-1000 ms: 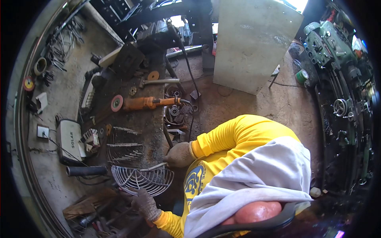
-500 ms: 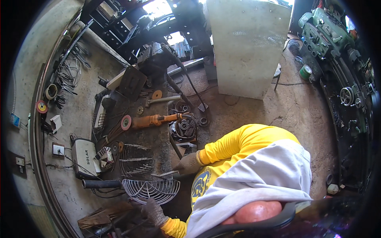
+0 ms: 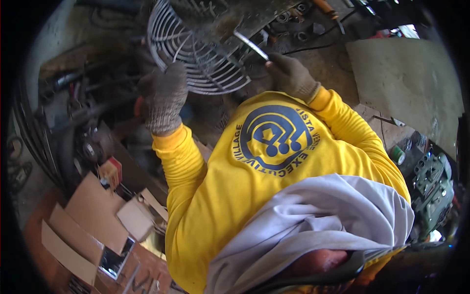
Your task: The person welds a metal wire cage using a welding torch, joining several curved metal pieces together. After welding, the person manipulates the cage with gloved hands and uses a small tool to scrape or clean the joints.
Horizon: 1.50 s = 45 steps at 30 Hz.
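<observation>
The biggest thing to see is the person's yellow shirt (image 3: 230, 196) with long sleeves and a round blue picture on it, and a grey cloth (image 3: 313, 230) hangs over the lower part of it. To the right, on the ground, lies a big flat grey board (image 3: 406, 83). Down on the left sit some brown cardboard pieces (image 3: 93, 215). Up at the top is a round wire fan guard (image 3: 196, 49), made of many thin metal rings and bars, and it is tilted up in front of the person. The left hand (image 3: 164, 98), in a grey knit glove, holds the lower left edge of the guard, with its fingers curled tight around the rim. The right hand (image 3: 291, 76), in the same kind of glove, is just to the right of the guard. Its fingers are pressed together around the end of a thin metal rod (image 3: 250, 45), which slants up and to the left across the guard's wires. Dark tools and machine parts lie all around on the dirty floor, too blurry to tell apart.
</observation>
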### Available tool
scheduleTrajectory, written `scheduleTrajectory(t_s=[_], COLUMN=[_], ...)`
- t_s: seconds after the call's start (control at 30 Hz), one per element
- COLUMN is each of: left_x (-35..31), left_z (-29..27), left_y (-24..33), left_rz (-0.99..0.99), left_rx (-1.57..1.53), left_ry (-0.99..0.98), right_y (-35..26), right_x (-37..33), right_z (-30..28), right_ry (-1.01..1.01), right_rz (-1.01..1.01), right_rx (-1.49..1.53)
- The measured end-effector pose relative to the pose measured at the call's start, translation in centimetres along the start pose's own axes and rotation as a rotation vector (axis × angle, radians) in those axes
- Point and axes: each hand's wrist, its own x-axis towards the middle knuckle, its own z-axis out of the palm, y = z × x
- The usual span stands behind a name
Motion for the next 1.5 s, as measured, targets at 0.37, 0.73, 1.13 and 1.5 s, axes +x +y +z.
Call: scheduleTrajectory(t_s=[0.37,0.73,1.13,1.5], left_x=[-0.5,-3.3,0.6,-2.8], left_z=[-0.5,1.9,-0.9,1.8], left_y=[0.7,1.8,-0.1,1.4], left_rz=[-0.302,-0.181,-0.054,-0.261], left_rx=[-0.533,-0.552,-0.15,-0.7], left_ry=[-0.146,-0.085,-0.368,-0.349], right_y=[-2.4,-2.9,-1.9,-2.8], right_x=[-0.4,-1.0,0.1,1.2], right_z=[0.0,1.1,1.4,1.7], right_ry=[-0.003,-0.012,-0.169,-0.136], right_rz=[-0.258,-0.22,-0.114,-0.162], right_rx=[-0.285,-0.283,-0.521,-0.389])
